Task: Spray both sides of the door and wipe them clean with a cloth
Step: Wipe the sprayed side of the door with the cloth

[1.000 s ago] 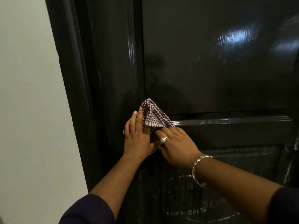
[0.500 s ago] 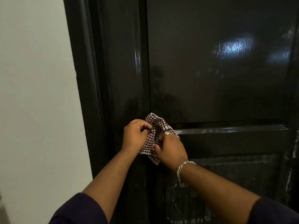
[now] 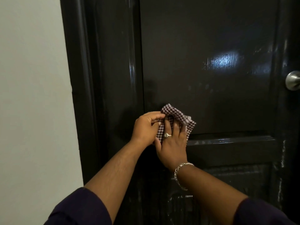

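Note:
A glossy black panelled door (image 3: 211, 46) fills most of the view. A small checked cloth (image 3: 173, 113) is held against it at the lower left corner of the upper panel. My left hand (image 3: 146, 127) pinches the cloth's left edge between thumb and fingers. My right hand (image 3: 172, 143), with a ring and a wrist bracelet, lies over the cloth with fingers spread and presses it to the door. Wet streaks and smears show on the lower panel (image 3: 235, 179) and along the right stile. No spray bottle is in view.
A round metal door knob (image 3: 293, 80) sits at the right edge. The black door frame (image 3: 76, 78) runs down the left of the door. A pale wall (image 3: 32, 95) lies beyond it on the left.
Both hands and the cloth sit a little further right on the door. My right hand went from gripping the bunched cloth to lying flat over it. The knob has come into view.

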